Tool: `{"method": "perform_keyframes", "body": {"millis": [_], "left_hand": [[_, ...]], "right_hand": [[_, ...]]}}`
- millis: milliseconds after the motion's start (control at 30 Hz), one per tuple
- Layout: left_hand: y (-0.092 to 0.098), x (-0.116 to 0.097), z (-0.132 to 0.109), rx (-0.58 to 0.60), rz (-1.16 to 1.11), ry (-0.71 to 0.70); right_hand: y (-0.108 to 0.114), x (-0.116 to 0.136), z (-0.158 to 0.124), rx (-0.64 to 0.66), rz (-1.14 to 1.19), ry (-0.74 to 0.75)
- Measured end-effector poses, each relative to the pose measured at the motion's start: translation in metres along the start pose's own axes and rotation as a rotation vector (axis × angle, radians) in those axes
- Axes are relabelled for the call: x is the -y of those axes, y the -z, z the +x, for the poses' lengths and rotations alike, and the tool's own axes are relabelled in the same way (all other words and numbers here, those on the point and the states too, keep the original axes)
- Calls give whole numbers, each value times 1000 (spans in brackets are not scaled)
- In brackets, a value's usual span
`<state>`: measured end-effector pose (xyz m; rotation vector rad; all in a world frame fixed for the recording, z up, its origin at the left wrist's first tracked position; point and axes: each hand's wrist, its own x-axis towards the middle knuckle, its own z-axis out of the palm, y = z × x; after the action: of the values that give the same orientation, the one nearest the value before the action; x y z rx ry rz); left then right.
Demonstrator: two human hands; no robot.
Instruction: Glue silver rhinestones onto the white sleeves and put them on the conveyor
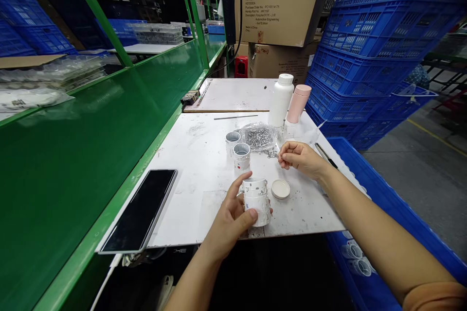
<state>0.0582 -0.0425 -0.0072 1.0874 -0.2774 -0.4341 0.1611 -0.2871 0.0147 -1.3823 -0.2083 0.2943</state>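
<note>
one orange sleeve (on the right arm)

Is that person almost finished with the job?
Perhaps partway. A white cylinder and another stand apart, maybe done. The left hand holds a third white cylinder; the right hand pinches something tiny. Left: a plastic bag of silvery metal bits still looks full, and a white lid lies off.

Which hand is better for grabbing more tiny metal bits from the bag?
Probably the right hand: it sits close beside the bag with its fingers pinched, while the left hand is wrapped around the white tube, farther away.
</note>
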Motion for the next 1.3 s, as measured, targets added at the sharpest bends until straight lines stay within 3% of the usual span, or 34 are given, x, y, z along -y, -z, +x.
{"method": "perform_keyframes", "body": {"millis": [267,467,767,967,1100,1300], "left_hand": [[-2,-1,-1,-6,22,-7],[-3,-1,0,-15,-5,-6],[-7,-5,0,-39,-40,8],[-7,-6,0,-64,-75,17],[-9,-8,0,-106,-94,32],[-7,-6,0,-62,-123,8]], "right_hand": [[2,4,-3,59,181,-31],[6,2,0,57,126,-44],[2,-12,-1,-89,-610,-72],[2,-15,0,-61,-1109,170],[2,-15,0,-47,-1179,146],[-1,-11,-3,-68,-1229,116]]}}
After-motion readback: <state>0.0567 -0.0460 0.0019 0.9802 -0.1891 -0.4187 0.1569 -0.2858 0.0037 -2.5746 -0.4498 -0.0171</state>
